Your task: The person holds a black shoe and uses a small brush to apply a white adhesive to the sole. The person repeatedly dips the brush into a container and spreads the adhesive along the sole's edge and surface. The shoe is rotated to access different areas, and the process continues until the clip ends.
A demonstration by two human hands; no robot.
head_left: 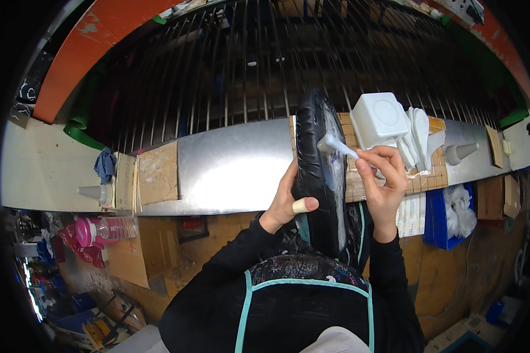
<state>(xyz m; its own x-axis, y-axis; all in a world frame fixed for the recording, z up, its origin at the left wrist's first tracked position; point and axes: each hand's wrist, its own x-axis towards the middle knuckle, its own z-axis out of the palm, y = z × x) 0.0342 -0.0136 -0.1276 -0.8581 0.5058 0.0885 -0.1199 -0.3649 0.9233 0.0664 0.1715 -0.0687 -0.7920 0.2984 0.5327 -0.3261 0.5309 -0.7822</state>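
Observation:
My left hand (287, 203), tape wrapped round its thumb, grips a long black padded shoe upper (310, 147) from its left side. The upper stands on edge at the bench's front edge, its greyish underside turned to the right and smeared with something pale and wet-looking. My right hand (385, 182) pinches the thin pale-blue handle of a small brush (341, 147). The brush's head touches the upper's underside, near the middle of its length. Behind the right hand stands a white square plastic container (381, 122), beside several white sole-shaped pieces (417, 138).
A metal bench top (235, 167) runs across, with dark metal bars (229, 76) behind it. Cardboard (158, 173) lies at left; grey cones (462, 153) stand at both ends. Below right hangs a blue bin (434, 226) with white bundles; below left, a pink-lidded clear bottle (116, 228).

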